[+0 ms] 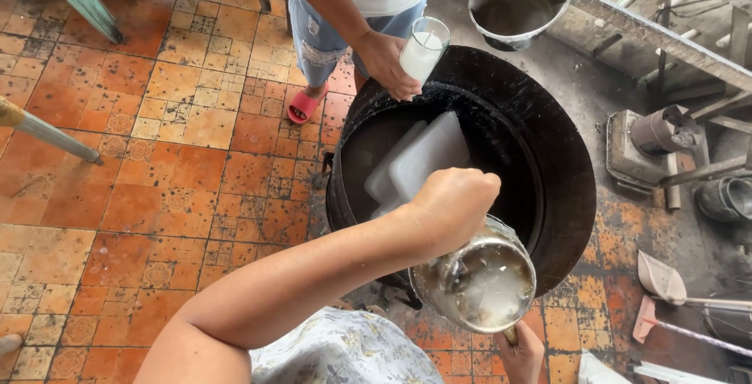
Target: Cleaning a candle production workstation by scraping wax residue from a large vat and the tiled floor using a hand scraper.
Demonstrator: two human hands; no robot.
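Observation:
My left hand (450, 205) is closed in a fist on the rim of a dented metal pot (478, 282) that holds cloudy whitish liquid. My right hand (521, 353) grips the pot's handle from below, at the bottom edge of the view. The pot hangs over the near rim of a large black drum (564, 188). Inside the drum, white slabs (423, 161) lie in dark liquid just beyond my left hand.
Another person stands across the drum, one hand holding a glass of white liquid (423, 48) over the far rim, the other a steel bowl (517, 4). Orange tiled floor (172, 164) lies left. Metal frames, a boot (724, 198) and scoops (662, 278) crowd the right.

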